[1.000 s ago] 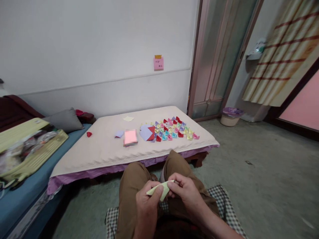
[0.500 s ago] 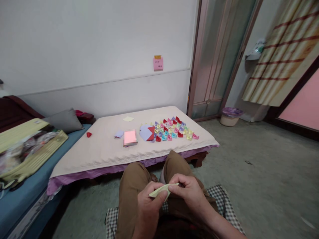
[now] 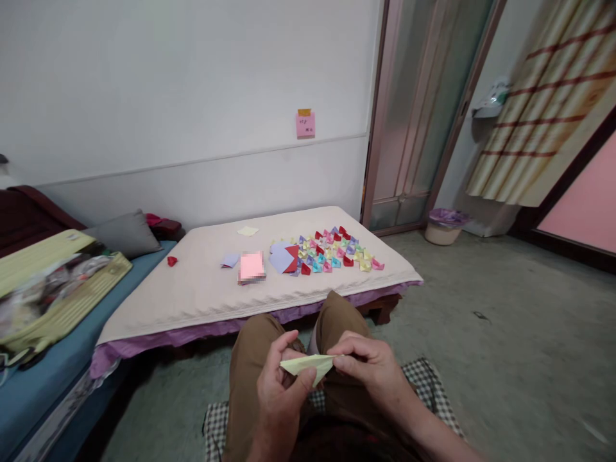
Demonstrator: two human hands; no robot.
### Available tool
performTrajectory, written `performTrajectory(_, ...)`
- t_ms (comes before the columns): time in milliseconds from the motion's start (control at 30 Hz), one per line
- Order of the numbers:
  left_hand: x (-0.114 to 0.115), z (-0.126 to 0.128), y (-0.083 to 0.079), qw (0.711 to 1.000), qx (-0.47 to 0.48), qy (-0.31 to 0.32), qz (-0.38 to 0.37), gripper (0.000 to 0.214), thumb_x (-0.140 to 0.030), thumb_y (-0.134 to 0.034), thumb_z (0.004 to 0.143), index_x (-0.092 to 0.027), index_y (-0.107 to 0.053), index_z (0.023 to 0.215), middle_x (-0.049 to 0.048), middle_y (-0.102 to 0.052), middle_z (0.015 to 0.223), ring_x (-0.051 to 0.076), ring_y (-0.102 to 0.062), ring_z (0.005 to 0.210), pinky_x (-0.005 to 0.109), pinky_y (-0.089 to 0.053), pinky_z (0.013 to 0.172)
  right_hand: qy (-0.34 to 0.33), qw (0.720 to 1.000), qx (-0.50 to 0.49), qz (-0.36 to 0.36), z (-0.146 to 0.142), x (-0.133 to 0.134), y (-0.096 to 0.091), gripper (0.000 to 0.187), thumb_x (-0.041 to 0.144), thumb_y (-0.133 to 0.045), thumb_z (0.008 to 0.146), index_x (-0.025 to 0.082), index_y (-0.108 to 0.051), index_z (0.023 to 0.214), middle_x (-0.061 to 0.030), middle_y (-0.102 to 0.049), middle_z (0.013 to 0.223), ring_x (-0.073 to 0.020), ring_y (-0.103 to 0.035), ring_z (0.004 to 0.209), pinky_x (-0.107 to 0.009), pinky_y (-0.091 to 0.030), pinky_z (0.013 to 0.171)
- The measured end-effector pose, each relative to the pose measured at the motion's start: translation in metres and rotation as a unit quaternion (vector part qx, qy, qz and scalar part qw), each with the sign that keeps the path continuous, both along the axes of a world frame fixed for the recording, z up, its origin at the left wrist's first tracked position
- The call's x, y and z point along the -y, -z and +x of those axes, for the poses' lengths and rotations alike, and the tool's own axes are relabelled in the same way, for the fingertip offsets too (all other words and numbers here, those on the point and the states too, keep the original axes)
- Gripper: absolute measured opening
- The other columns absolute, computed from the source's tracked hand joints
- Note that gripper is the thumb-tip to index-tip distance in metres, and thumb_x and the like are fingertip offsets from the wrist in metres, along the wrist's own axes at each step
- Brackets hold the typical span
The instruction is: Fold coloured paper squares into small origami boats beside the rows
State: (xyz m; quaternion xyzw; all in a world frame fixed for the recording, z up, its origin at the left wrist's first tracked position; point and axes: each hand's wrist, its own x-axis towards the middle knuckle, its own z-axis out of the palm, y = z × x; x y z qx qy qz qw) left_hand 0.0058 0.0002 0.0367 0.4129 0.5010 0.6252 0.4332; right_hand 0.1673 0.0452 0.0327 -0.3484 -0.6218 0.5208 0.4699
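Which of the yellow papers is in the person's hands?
The folded pale yellow paper, held between the left hand and right hand; the other yellow papers lie on the cream cover.

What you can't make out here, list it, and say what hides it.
All in the head view:
Yellow paper: far side, turned away; part of its front, under the left hand's thumb.
Pink wall note: writing, too small to read.
Pink pad: edges, pixelated.
Curtain: top, cut off by the frame.

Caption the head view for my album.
Left hand and right hand hold folded pale-yellow paper, with multicoloured boat-shaped origami on the cream cloth beyond.
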Motion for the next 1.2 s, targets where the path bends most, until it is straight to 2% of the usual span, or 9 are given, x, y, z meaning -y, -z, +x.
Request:
performTrajectory(100,0.001,-0.004,0.001,0.999,-0.039,0.007,0.008,0.05,-0.024,-0.071,0.068,-0.017,-0.053,0.113,-0.002,-0.067,0.067,0.015,-0.064,0.06,0.024,-0.051,0.059,-0.009,0.998,0.031,0.058,0.003,0.002,-0.005,0.016,0.026,-0.059,0.084,0.018,-0.073,0.087,-0.0034,-0.062,0.076,-0.0157,-0.059,0.069,-0.025,-0.045,0.063)
performTrajectory(200,0.002,-0.009,0.003,0.992,-0.128,-0.007,0.016,0.047,-0.023,-0.067,0.072,-0.017,-0.052,0.116,-0.0003,-0.07,0.073,0.017,-0.067,0.067,0.024,-0.053,0.063,0.032,0.983,0.063,0.169,0.004,0.005,-0.011,0.017,0.019,-0.063,0.08,0.02,-0.068,0.096,-0.006,-0.064,0.097,-0.0194,-0.059,0.092,-0.028,-0.046,0.08)
performTrajectory(333,0.005,-0.011,0.002,0.96,-0.275,-0.026,0.031,0.043,-0.023,-0.065,0.076,-0.018,-0.053,0.117,0.0002,-0.073,0.077,0.017,-0.069,0.072,0.023,-0.054,0.066,0.057,0.949,0.122,0.286,0.0,0.01,-0.015,0.016,0.009,-0.063,0.077,0.02,-0.064,0.089,-0.0072,-0.062,0.103,-0.0198,-0.057,0.099,-0.029,-0.045,0.085)
performTrajectory(467,0.009,-0.01,0.0,0.932,-0.348,-0.036,0.097,0.042,-0.022,-0.065,0.077,-0.019,-0.054,0.117,-0.0013,-0.074,0.075,0.015,-0.07,0.07,0.022,-0.055,0.067,0.057,0.932,0.168,0.316,-0.004,0.011,-0.014,0.012,0.008,-0.061,0.078,0.019,-0.061,0.083,-0.0083,-0.061,0.102,-0.0208,-0.056,0.098,-0.031,-0.045,0.084)
performTrajectory(700,0.009,-0.012,0.004,0.905,-0.386,-0.045,0.171,0.044,-0.017,-0.063,0.079,-0.02,-0.05,0.121,-0.0019,-0.074,0.077,0.013,-0.07,0.069,0.021,-0.056,0.068,0.068,0.94,0.149,0.298,-0.001,0.012,-0.01,0.015,0.01,-0.062,0.078,0.02,-0.057,0.088,-0.0063,-0.06,0.094,-0.0202,-0.056,0.091,-0.03,-0.045,0.079)
performTrajectory(867,0.012,-0.014,0.008,0.89,-0.389,-0.04,0.233,0.047,-0.012,-0.06,0.08,-0.022,-0.046,0.124,-0.0022,-0.074,0.08,0.012,-0.069,0.074,0.022,-0.054,0.075,0.033,0.967,0.118,0.225,0.001,0.012,-0.01,0.006,0.015,-0.063,0.079,0.019,-0.061,0.082,-0.0028,-0.06,0.081,-0.0173,-0.057,0.079,-0.027,-0.044,0.071)
performTrajectory(1000,0.014,-0.009,0.007,0.938,-0.293,-0.009,0.183,0.043,-0.015,-0.062,0.079,-0.023,-0.05,0.12,-0.0026,-0.072,0.077,0.012,-0.067,0.071,0.022,-0.053,0.074,-0.009,0.989,0.071,0.127,0.0,0.01,-0.009,0.008,0.021,-0.064,0.08,0.017,-0.066,0.073,-0.0014,-0.06,0.072,-0.015,-0.057,0.069,-0.024,-0.042,0.064)
performTrajectory(1100,0.011,-0.004,0.005,0.985,-0.15,0.012,0.087,0.039,-0.022,-0.069,0.073,-0.021,-0.059,0.111,-0.0017,-0.068,0.072,0.012,-0.063,0.063,0.02,-0.05,0.06,-0.01,0.998,0.036,0.049,-0.002,0.009,-0.007,0.015,0.027,-0.067,0.076,0.015,-0.067,0.067,-0.0003,-0.058,0.064,-0.0137,-0.054,0.062,-0.023,-0.04,0.059)
performTrajectory(1200,0.005,-0.003,0.003,0.996,-0.055,0.071,-0.006,0.026,-0.027,-0.075,0.065,-0.015,-0.069,0.087,0.0004,-0.064,0.068,0.012,-0.056,0.06,0.02,-0.044,0.055,-0.012,1.0,0.013,-0.008,-0.005,0.007,-0.008,0.018,0.029,-0.071,0.071,0.014,-0.067,0.063,0.0006,-0.058,0.06,-0.0129,-0.052,0.059,-0.023,-0.039,0.057)
